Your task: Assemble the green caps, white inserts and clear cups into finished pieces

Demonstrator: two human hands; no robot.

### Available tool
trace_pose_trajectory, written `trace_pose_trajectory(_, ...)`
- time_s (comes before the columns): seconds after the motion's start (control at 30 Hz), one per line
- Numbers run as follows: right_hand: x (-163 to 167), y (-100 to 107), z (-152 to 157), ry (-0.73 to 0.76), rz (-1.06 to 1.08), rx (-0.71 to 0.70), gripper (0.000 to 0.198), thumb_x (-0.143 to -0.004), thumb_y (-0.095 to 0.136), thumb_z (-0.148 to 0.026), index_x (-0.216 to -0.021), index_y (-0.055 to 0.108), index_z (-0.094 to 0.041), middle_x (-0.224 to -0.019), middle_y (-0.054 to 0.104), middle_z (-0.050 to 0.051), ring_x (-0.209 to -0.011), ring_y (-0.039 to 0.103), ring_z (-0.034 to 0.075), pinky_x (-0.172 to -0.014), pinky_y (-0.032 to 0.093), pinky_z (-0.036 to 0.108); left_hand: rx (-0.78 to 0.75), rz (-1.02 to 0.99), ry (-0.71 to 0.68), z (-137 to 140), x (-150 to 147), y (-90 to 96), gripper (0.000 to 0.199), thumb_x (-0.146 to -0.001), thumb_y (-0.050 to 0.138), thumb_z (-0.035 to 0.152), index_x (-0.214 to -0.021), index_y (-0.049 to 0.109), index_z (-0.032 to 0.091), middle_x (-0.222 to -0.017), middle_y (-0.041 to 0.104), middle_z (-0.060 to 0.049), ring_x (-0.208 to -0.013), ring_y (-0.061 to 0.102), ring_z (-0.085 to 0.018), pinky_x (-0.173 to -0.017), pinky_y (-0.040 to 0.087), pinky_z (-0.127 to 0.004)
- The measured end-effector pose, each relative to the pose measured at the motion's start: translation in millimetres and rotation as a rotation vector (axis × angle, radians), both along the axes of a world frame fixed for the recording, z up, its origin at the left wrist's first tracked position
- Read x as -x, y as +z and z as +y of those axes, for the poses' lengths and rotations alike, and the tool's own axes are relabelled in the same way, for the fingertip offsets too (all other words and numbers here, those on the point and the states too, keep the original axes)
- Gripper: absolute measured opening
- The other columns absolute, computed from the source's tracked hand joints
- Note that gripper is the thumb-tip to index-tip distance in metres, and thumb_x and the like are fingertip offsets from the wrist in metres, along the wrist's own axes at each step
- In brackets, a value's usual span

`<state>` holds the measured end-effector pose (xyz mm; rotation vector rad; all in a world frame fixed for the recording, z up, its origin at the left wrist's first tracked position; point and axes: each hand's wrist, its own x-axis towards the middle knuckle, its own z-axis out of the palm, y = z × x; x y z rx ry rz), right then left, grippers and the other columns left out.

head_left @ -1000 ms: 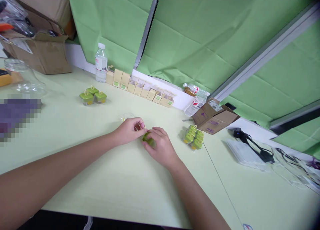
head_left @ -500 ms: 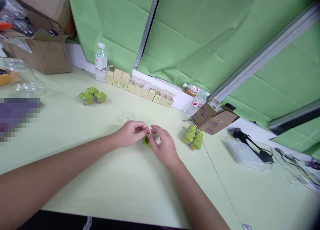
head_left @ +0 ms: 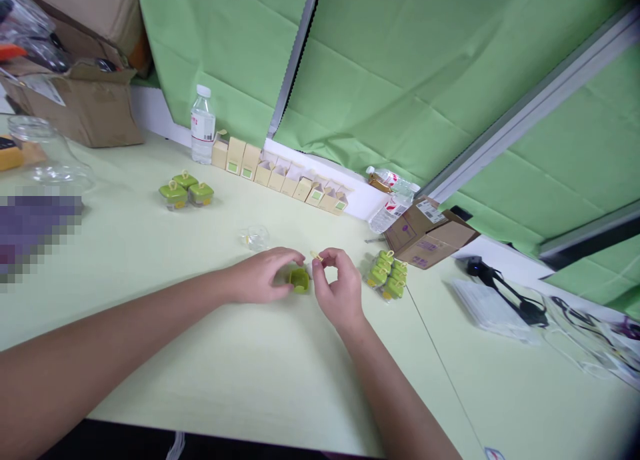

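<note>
On the pale table a small green lid [head_left: 299, 281] lies hollow side up. My left hand [head_left: 265, 275] is beside it, thumb and fingers apart, with the fingertips close to its left edge; I cannot tell whether they touch. My right hand [head_left: 339, 283] pinches a small yellow ring-like piece [head_left: 315, 255] between thumb and index finger, just above and right of the lid. A pale bit behind the right thumb is mostly hidden. Behind my left hand lies a clear plastic cup [head_left: 255, 237] with something yellow in it.
Green-lidded clear containers stand in two groups, three at left [head_left: 187, 191] and several at right [head_left: 388, 275]. Small cardboard boxes [head_left: 277, 177] line the back edge by an upright water bottle [head_left: 202, 127]. A carton [head_left: 427, 233], lying bottles [head_left: 391, 210] and cables [head_left: 580, 320] are at right.
My hands have moved apart. The left has opened and come away from the small yellow piece, which the right has carried slightly to the right and up. More of the green lid shows.
</note>
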<state>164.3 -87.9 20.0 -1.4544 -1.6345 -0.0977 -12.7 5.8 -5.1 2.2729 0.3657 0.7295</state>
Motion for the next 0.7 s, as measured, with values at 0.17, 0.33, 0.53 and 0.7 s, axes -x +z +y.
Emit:
trace_pose_trajectory(0.17,1.0,-3.8,1.7,0.009,0.026,0.064,0.007,-0.091,0.053,-0.024,-0.097,0.054,-0.022,-0.086,0.065,0.002,-0.076,0.064,0.016,-0.073,0.051,0.03,-0.052,0.125,-0.059,1.3,-1.9,-2.6,0.021,-0.075,0.057,0.013,-0.094,0.063,0.019,-0.094,0.067,-0.005,-0.088,0.063,-0.02,-0.078,0.049,-0.032)
trace_pose_trajectory(0.33,1.6,-4.6,1.7,0.035,0.007,0.12,0.006,-0.091,0.053,-0.024,-0.095,0.057,-0.022,-0.081,0.064,0.001,-0.073,0.062,0.016,-0.072,0.05,0.029,-0.019,0.091,-0.008,3.5,-1.9,-5.5,0.024,-0.073,0.058,0.013,-0.096,0.061,0.02,-0.093,0.066,-0.004,-0.082,0.062,-0.019,-0.073,0.047,-0.03)
trace_pose_trajectory(0.53,-0.6,-4.1,2.4,0.07,-0.015,0.145,0.01,-0.088,0.055,-0.02,-0.094,0.063,-0.022,-0.078,0.065,0.0,-0.069,0.06,0.015,-0.071,0.05,0.028,-0.038,0.006,0.074,4.0,-3.6,-6.1,0.029,-0.072,0.057,0.011,-0.099,0.057,0.022,-0.1,0.064,-0.004,-0.089,0.061,-0.02,-0.078,0.048,-0.031)
trace_pose_trajectory(0.7,-1.1,-5.4,3.0,0.109,-0.027,0.171,0.013,-0.088,0.054,-0.019,-0.096,0.065,-0.022,-0.083,0.068,0.001,-0.073,0.063,0.015,-0.073,0.051,0.028,-0.062,-0.033,0.092,3.4,-5.0,-3.2,0.026,-0.074,0.057,0.013,-0.099,0.057,0.021,-0.099,0.063,-0.005,-0.09,0.06,-0.02,-0.08,0.048,-0.032)
